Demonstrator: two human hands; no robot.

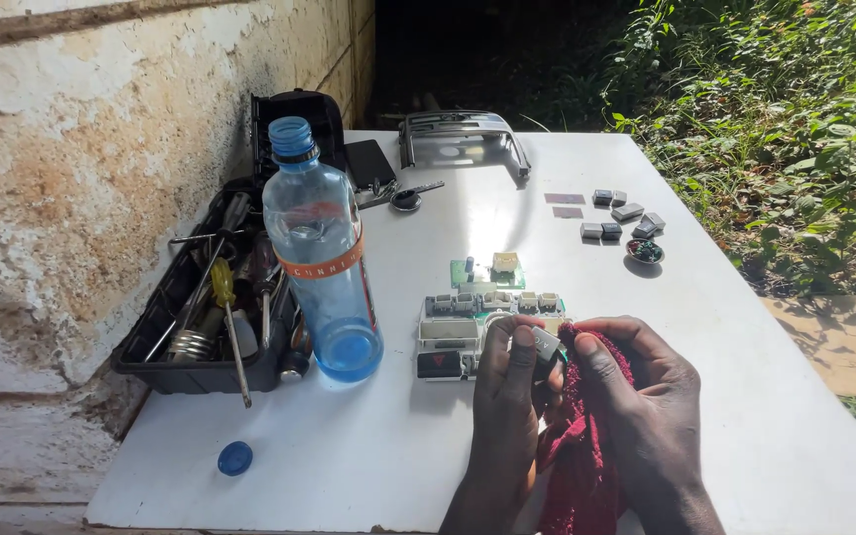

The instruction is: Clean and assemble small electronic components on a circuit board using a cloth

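Note:
My left hand pinches a small grey push-button cap between thumb and fingers. My right hand presses a dark red cloth against that cap. Both hands hover near the table's front edge, just in front of a white switch panel with a green circuit board lying flat on the white table.
An uncapped blue plastic bottle stands left of the panel, its blue cap near the front edge. A black toolbox with screwdrivers sits at the left. Several grey button caps, a small dish and a silver trim frame lie farther back.

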